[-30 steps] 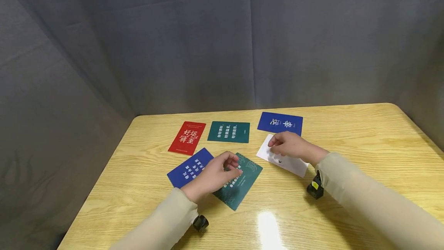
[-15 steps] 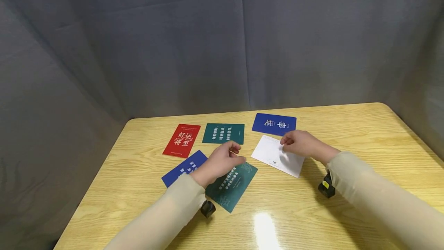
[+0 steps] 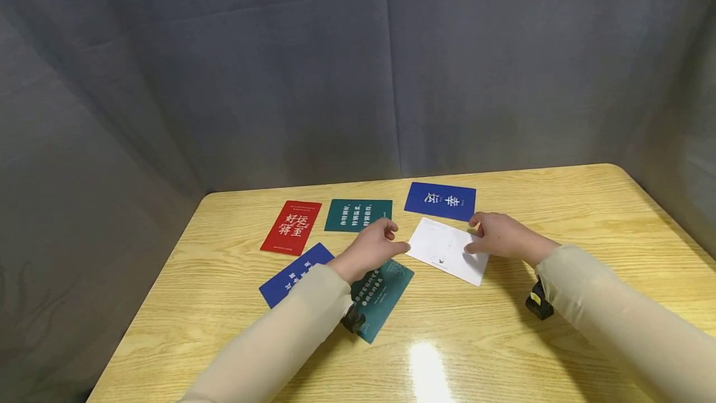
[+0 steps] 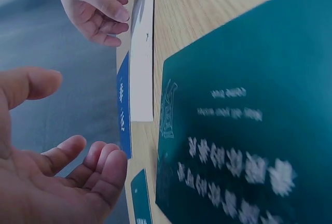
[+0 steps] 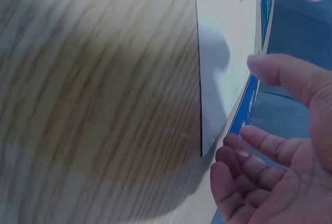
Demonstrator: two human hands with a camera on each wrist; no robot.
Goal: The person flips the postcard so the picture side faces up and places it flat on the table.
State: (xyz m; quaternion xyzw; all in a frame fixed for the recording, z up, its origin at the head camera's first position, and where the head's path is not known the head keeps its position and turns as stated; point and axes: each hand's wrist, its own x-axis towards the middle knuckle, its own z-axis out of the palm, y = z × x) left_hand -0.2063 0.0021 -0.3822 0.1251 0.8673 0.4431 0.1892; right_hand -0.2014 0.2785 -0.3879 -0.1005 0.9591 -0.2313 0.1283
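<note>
A white card (image 3: 439,246) with a small black mark lies on the table between the hands. My left hand (image 3: 371,249) hovers over the dark green card (image 3: 386,297), its thumb close to the white card's left corner. Its fingers are loosely bent and hold nothing in the left wrist view, where the dark green card fills the right side. At the white card's right end is my right hand (image 3: 506,238), thumb and fingers apart with nothing between them in the right wrist view. Whether its fingertips touch the card I cannot tell.
At the back lie a red card (image 3: 291,227), a green card (image 3: 358,213) and a blue card (image 3: 440,200) with white characters. Another blue card (image 3: 293,275) is partly behind my left sleeve. A grey curtain (image 3: 302,79) stands behind the wooden table (image 3: 475,341).
The left hand has moved right, from over the dark green card toward the white card. My right hand has shifted right toward that card's far end, uncovering more of it. The head view has shifted slightly.
</note>
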